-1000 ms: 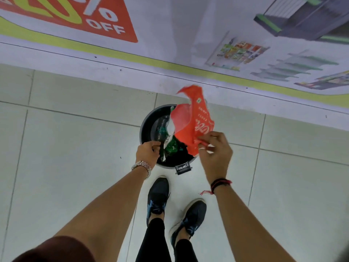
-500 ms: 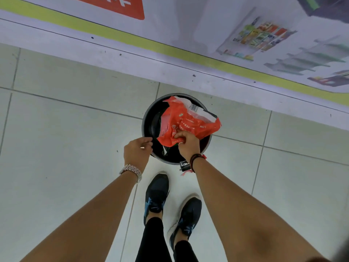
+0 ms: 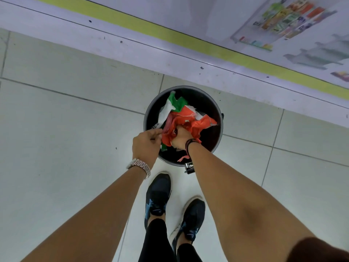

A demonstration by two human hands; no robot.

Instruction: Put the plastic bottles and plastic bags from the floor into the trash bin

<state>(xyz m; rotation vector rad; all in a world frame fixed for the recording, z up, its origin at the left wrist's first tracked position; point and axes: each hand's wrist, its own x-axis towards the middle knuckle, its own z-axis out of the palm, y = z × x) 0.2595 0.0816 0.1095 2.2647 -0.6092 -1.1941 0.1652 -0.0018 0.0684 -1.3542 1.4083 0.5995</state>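
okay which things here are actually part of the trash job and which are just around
Part of the job:
- round black trash bin
- crumpled orange plastic bag
- green and white plastic bag
- right hand, pushing the orange bag in
- left hand, at the bin's rim

Just around:
- dark sneakers
- printed wall poster

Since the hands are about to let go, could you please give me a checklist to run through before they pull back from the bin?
1. Orange bag inside the bin's rim: ok, though one corner reaches toward the right edge.
2. Right hand pushing the bag down: ok, fingers buried in it.
3. Left hand at the near rim, pinching the bag's edge: ok.
4. Green and white bag in the bin: ok.
5. Bottles in the bin: cannot tell, covered by bags.
6. Floor nearby free of litter: ok in this view.
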